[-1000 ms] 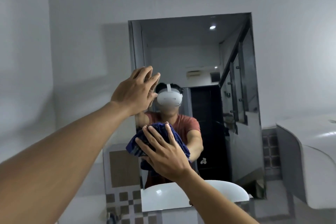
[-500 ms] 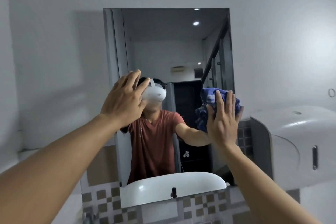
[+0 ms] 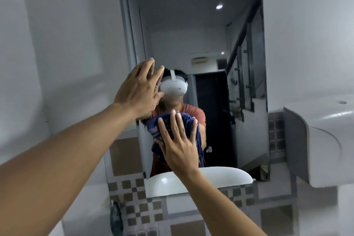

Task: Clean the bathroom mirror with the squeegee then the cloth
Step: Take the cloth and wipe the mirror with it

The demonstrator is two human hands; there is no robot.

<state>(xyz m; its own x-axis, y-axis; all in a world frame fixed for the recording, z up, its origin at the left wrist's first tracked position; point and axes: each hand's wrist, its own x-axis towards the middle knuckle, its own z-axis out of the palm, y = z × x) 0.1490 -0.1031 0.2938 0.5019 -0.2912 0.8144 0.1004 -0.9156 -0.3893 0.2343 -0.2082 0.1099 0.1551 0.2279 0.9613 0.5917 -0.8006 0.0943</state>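
The rectangular bathroom mirror (image 3: 201,30) hangs on the grey wall straight ahead. My right hand (image 3: 179,144) presses a bunched dark blue cloth (image 3: 188,122) flat against the lower middle of the glass, fingers spread over it. My left hand (image 3: 138,91) rests flat on the mirror's left edge, fingers apart and holding nothing. The glass reflects a person in a red shirt wearing a white headset. No squeegee is in view.
A white wall-mounted dispenser (image 3: 321,143) juts out just right of the mirror. The white basin shows as a reflection (image 3: 201,179) along the mirror's bottom edge. Checkered grey and brown tiles (image 3: 138,209) cover the wall below.
My right hand has swept the cloth from the mirror's right edge back to the lower middle of the glass. My left hand stays braced on the left edge.
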